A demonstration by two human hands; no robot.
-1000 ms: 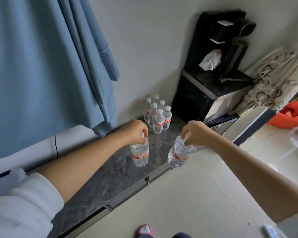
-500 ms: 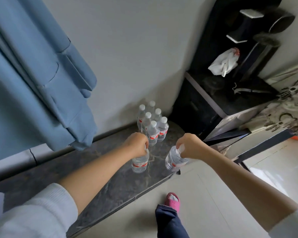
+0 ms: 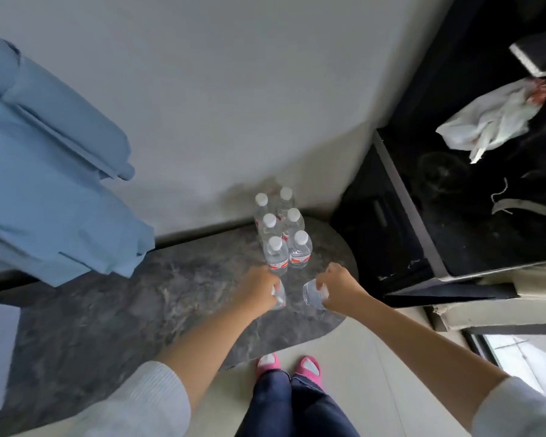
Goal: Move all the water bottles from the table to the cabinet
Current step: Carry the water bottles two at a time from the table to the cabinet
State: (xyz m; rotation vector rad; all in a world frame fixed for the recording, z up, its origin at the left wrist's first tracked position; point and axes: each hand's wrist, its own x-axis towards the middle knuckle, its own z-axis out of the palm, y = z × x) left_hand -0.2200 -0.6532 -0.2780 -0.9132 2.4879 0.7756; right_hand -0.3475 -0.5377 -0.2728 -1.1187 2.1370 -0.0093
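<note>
Several clear water bottles (image 3: 281, 230) with white caps and red labels stand in two rows against the wall on the dark marble cabinet top (image 3: 145, 298). My left hand (image 3: 259, 291) grips a water bottle (image 3: 279, 297) by its top, just in front of the left row. My right hand (image 3: 339, 287) holds a second water bottle (image 3: 312, 294) by its neck, tilted, just in front of the right row. Both held bottles are low over the marble surface; whether they touch it is hidden by my hands.
A black appliance stand (image 3: 473, 197) with a crumpled white bag (image 3: 489, 124) is close on the right. A blue curtain (image 3: 44, 184) hangs over the cabinet's left part. My pink slippers (image 3: 290, 365) stand on the beige floor at the cabinet's rounded edge.
Both hands have carried their bottles forward and down, closer to the standing group. The view has tipped downward, so my legs and slippers show.
</note>
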